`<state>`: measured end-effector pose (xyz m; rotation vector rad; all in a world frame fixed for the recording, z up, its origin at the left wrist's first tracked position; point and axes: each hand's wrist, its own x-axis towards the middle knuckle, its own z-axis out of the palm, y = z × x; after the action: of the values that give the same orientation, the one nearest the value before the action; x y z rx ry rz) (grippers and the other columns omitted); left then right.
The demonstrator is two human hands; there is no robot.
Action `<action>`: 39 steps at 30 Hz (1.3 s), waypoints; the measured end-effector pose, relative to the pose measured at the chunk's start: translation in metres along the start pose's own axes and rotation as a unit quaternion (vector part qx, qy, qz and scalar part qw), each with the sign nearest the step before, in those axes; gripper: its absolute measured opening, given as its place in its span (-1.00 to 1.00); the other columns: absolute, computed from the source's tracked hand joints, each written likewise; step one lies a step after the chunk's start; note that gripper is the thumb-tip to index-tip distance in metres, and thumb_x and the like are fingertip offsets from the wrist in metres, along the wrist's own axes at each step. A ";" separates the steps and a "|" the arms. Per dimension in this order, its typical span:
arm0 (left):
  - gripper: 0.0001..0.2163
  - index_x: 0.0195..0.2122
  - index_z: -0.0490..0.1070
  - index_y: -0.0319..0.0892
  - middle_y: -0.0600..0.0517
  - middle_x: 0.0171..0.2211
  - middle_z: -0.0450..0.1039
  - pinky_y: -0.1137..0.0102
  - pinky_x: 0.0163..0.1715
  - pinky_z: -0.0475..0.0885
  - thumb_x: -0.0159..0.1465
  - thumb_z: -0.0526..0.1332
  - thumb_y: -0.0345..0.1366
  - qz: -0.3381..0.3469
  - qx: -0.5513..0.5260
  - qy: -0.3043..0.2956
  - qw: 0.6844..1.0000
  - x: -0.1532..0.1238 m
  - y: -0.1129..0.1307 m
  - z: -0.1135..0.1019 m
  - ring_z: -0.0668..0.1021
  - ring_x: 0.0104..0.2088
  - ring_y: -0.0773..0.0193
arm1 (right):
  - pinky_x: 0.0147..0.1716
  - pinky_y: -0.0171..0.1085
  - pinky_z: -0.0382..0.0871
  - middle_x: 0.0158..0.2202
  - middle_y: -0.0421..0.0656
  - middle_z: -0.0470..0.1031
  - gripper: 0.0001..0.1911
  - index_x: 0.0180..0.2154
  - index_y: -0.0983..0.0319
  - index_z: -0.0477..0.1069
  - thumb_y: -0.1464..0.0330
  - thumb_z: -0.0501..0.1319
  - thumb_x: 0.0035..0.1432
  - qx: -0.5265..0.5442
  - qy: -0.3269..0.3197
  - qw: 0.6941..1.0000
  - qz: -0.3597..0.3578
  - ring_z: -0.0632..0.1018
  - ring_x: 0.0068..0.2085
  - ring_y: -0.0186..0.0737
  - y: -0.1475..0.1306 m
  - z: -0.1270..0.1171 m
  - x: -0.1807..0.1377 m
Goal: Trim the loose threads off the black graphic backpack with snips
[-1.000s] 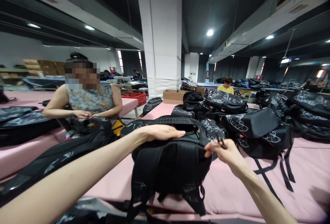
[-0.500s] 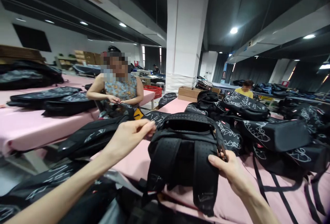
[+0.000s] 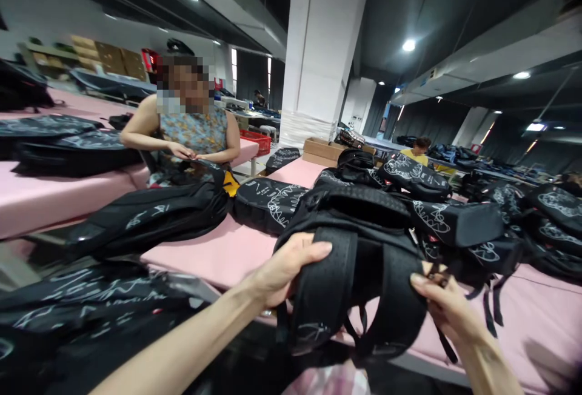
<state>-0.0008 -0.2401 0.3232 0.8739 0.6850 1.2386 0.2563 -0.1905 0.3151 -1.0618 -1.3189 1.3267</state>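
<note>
A black backpack (image 3: 368, 274) is tilted towards me, its top opening dark and both padded shoulder straps facing me. My left hand (image 3: 295, 262) is closed on its left side, the thumb lying over the left strap (image 3: 330, 286). On the other side, my right hand (image 3: 448, 304) is closed at the outer edge of the right strap (image 3: 395, 304), its thumb against the strap. Something small and dark shows at the right fingers, too blurred to name. Hanging webbing shows below the straps.
Other black backpacks with white scribble prints lie behind (image 3: 273, 201), to the right (image 3: 459, 222) and at lower left (image 3: 91, 310). A pink-covered table (image 3: 200, 255) runs beneath. A seated person (image 3: 195, 134) faces me near a white pillar (image 3: 318, 49). An open cardboard box (image 3: 322, 151) stands behind.
My left hand has come down from beside the backpack's top onto its left side and closed there. The backpack and my right hand now appear further right, and the view has shifted.
</note>
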 end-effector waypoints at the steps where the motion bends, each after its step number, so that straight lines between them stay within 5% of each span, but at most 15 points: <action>1: -0.78 -0.45 0.46 -0.34 -0.03 -0.53 0.50 0.54 -0.56 0.42 -0.01 0.36 -0.26 -0.006 -0.018 0.005 1.000 -0.003 0.008 0.004 0.50 -0.58 0.36 | -0.64 -0.40 0.29 -0.59 -0.20 0.40 -0.62 -0.51 0.27 0.39 0.22 0.46 -0.36 0.002 -0.004 1.000 -0.010 0.42 -0.58 -0.33 -0.008 0.000 -0.009; 6: -0.78 -0.29 0.45 -0.38 -0.08 -0.51 0.52 0.44 -0.48 0.49 0.21 0.13 -0.29 -0.058 -0.082 0.037 0.994 0.005 0.043 0.027 0.56 -0.53 0.27 | -0.74 -0.41 0.21 -0.64 -0.22 0.37 -0.69 -0.51 0.23 0.41 0.21 0.42 -0.28 0.014 0.036 0.997 -0.073 0.34 -0.67 -0.38 -0.052 0.003 -0.011; 9: -0.70 -0.17 0.41 -0.44 -0.16 -0.43 0.54 0.42 -0.43 0.50 0.28 0.02 -0.30 -0.094 -0.114 -0.011 0.989 0.039 0.032 0.017 0.58 -0.47 0.24 | -0.64 -0.36 0.32 -0.57 -0.19 0.44 -0.69 -0.47 0.25 0.40 0.17 0.36 -0.20 0.041 0.062 0.996 -0.044 0.42 -0.59 -0.31 -0.039 0.007 0.020; 12: -0.62 -0.10 0.38 -0.47 -0.22 -0.35 0.54 0.41 -0.43 0.49 0.31 -0.07 -0.25 -0.146 -0.135 -0.031 0.979 0.078 -0.018 -0.020 0.58 -0.42 0.21 | -0.61 -0.36 0.31 -0.56 -0.21 0.42 -0.65 -0.42 0.25 0.38 0.13 0.34 -0.16 0.033 0.046 0.998 0.025 0.40 -0.59 -0.34 0.023 0.008 0.053; 14: -0.60 -0.10 0.39 -0.47 -0.23 -0.34 0.54 0.41 -0.43 0.49 0.32 -0.04 -0.20 -0.201 -0.123 0.006 0.972 0.093 -0.069 -0.052 0.58 -0.43 0.20 | -0.75 -0.44 0.05 -0.67 -0.34 0.28 -0.63 -0.47 0.22 0.31 0.14 0.37 -0.22 0.011 0.077 0.996 0.044 0.22 -0.69 -0.46 0.084 0.007 0.062; 18: -0.60 -0.16 0.42 -0.46 -0.24 -0.31 0.53 0.40 -0.36 0.49 0.31 0.00 -0.17 -0.227 -0.106 0.082 0.965 0.085 -0.163 -0.098 0.58 -0.37 0.19 | -0.76 -0.41 -0.22 -0.74 -0.43 0.05 -0.52 -0.57 0.22 0.19 0.12 0.41 -0.39 0.014 0.104 0.984 0.141 0.00 -0.72 -0.53 0.191 0.002 0.046; 21: -0.55 -0.16 0.43 -0.45 -0.24 -0.30 0.53 0.42 -0.32 0.47 0.32 -0.04 -0.11 -0.254 -0.117 0.097 0.955 0.073 -0.192 -0.109 0.58 -0.36 0.22 | -0.74 -0.38 -0.28 -0.75 -0.43 0.02 -0.50 -0.57 0.21 0.18 0.04 0.38 -0.35 0.030 0.107 0.975 0.191 -0.05 -0.72 -0.54 0.228 -0.003 0.033; 39: -0.57 -0.16 0.43 -0.39 -0.19 -0.35 0.54 0.40 -0.34 0.46 0.29 0.02 -0.07 -0.271 -0.126 0.120 0.947 0.088 -0.203 -0.117 0.56 -0.42 0.25 | -0.72 -0.37 -0.27 -0.75 -0.44 0.05 -0.50 -0.56 0.22 0.19 0.06 0.40 -0.35 0.084 0.103 0.958 0.253 -0.04 -0.73 -0.56 0.237 -0.012 0.042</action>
<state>0.0224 -0.1507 0.0910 0.2883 0.8681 0.9077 0.2493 -0.1394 0.0793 -1.4324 -0.7856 1.6134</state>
